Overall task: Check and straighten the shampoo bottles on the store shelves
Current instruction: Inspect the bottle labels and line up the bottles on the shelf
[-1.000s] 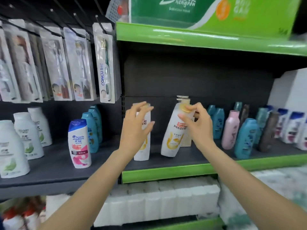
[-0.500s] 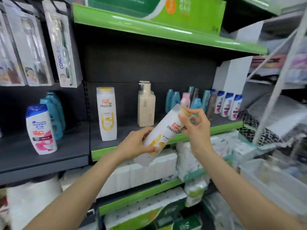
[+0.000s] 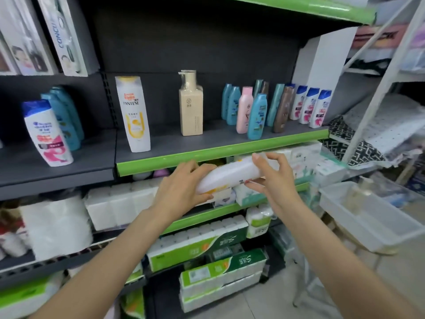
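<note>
A white Pantene shampoo bottle (image 3: 232, 174) lies nearly level in both my hands, below the green shelf edge (image 3: 220, 151). My left hand (image 3: 181, 187) grips its bottom end and my right hand (image 3: 273, 178) grips its cap end. A second white Pantene bottle (image 3: 134, 113) stands upright on the shelf, with a beige pump bottle (image 3: 190, 107) to its right. Farther right stands a cluster of teal, pink and brown bottles (image 3: 255, 111), then three white bottles with blue caps (image 3: 310, 108).
On the left shelf section stand a white blue-capped bottle (image 3: 48, 134) and teal bottles (image 3: 66, 116). Toothbrush packs (image 3: 66, 35) hang above. Tissue packs (image 3: 195, 249) fill the lower shelves. A clear plastic bin (image 3: 368, 215) and a white rack (image 3: 379, 77) stand at right.
The bottle came off the shelf, tipped from upright to nearly level and sank below the shelf edge. My left hand left the other Pantene bottle and took this one's base. My view swung right.
</note>
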Demonstrator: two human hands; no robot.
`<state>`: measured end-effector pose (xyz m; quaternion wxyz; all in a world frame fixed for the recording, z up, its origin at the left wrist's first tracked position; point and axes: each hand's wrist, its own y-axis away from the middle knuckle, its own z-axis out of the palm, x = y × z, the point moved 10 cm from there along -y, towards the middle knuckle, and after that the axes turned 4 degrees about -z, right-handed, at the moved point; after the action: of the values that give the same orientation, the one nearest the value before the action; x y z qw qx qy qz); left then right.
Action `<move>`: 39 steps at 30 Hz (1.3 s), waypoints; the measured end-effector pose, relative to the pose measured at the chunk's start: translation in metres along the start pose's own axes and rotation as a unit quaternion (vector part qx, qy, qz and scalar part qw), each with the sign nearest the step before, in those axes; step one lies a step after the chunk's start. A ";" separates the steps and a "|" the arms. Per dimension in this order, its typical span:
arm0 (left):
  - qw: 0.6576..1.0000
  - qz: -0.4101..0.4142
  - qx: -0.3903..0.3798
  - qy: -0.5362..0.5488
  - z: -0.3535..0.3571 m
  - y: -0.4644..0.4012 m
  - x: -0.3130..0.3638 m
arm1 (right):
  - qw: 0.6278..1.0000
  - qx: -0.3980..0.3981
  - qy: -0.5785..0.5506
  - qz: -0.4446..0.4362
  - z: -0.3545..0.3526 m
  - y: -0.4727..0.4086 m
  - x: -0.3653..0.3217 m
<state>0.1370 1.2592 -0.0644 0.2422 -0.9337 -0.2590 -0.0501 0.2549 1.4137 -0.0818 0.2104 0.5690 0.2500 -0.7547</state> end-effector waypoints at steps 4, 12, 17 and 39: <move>0.994 0.015 -0.080 0.078 0.018 0.013 -0.012 | 1.000 0.021 -0.008 -0.011 -0.006 0.009 0.009; 0.996 0.010 -0.049 0.071 0.002 0.029 -0.034 | 0.993 -0.055 -0.108 -0.012 0.006 0.013 0.020; 0.995 0.048 0.080 -0.027 -0.018 0.040 -0.024 | 0.990 -0.075 -0.122 0.008 0.005 0.010 0.033; 0.928 -0.124 -0.071 0.344 0.011 0.024 -0.059 | 0.977 -0.168 -0.120 -0.055 0.070 -0.012 -0.002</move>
<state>0.0984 1.2194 -0.0977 0.2409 -0.8344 -0.2690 -0.4163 0.1953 1.3798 -0.0624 0.2903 0.4158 0.3770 -0.7750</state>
